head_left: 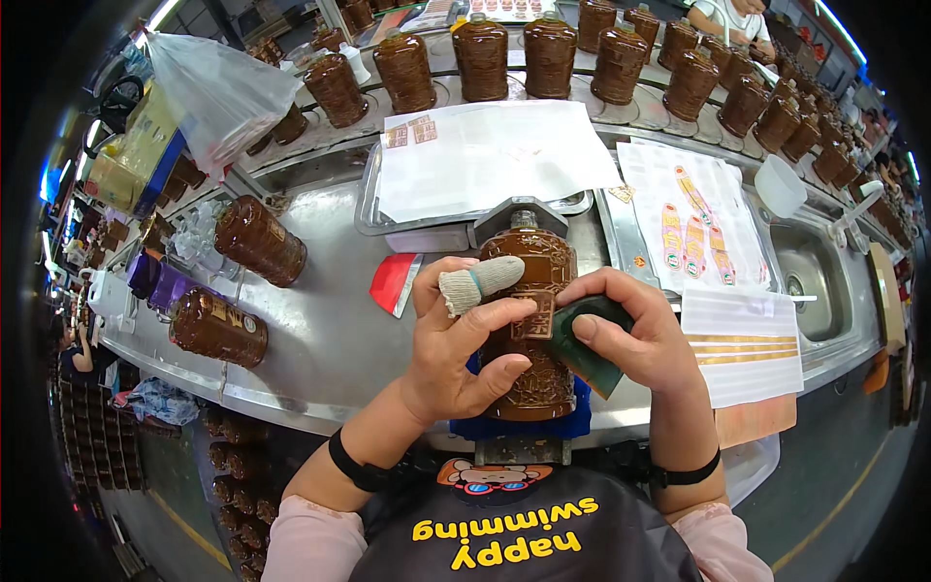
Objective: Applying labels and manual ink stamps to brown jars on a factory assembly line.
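Note:
A brown, relief-patterned glass bottle (529,386) lies before me on a blue pad (582,412), its neck toward the far side at a dark metal bracket (485,225). On its front is a square brown-and-gold label (531,316). The fingers of my left hand (454,339) are apart; a fingertip touches the label's upper left, and one finger wears a knitted finger cover (485,279). In my right hand (626,330), a dark green flat scraper (592,361) is pinched between thumb and fingers, its edge against the bottle at the label's right side.
A red-and-white scraper (395,281) lies left of the bottle. White sheets (504,145) with labels cover a tray beyond; decal sheets (689,213) and gold strips (742,344) lie right, near a sink (824,291). Two brown bottles (260,242) lie left. Upright bottles (480,60) line a conveyor behind.

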Demonstrator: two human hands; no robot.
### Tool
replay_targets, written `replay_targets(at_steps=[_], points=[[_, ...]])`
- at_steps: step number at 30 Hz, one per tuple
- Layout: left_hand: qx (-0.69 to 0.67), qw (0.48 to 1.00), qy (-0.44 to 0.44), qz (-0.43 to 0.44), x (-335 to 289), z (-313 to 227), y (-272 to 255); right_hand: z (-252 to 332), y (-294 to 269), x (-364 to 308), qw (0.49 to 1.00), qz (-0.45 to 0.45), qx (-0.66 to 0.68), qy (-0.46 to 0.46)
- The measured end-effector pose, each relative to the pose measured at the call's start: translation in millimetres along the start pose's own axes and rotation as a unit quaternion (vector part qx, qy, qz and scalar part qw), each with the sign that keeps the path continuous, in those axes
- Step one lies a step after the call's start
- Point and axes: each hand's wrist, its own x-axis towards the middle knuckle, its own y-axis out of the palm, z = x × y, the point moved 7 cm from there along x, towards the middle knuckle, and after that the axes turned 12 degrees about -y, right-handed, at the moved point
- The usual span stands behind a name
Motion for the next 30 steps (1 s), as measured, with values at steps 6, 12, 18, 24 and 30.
replay_targets(at_steps=[6,12,18,24,30], points=[[0.024,1.0,0.004,-0.006,2,-6,2,-7,-4,-5,0.998,-0.048,0.021,0.02],[0.049,0.998,0.031,0.015,-2,-10,2,-4,-8,-9,0.998,-0.058,0.009,0.017],[0.03,0.999,0.034,0.017,-5,-7,2,0,-16,-15,0.996,-0.087,-0.001,0.021],[0.003,0.999,0.034,0.009,-7,-2,2,31,0,-7,0.933,-0.036,-0.283,-0.221],[-0.026,0.999,0.028,0.007,-7,1,2,35,19,-8,0.9,0.011,-0.352,-0.257]])
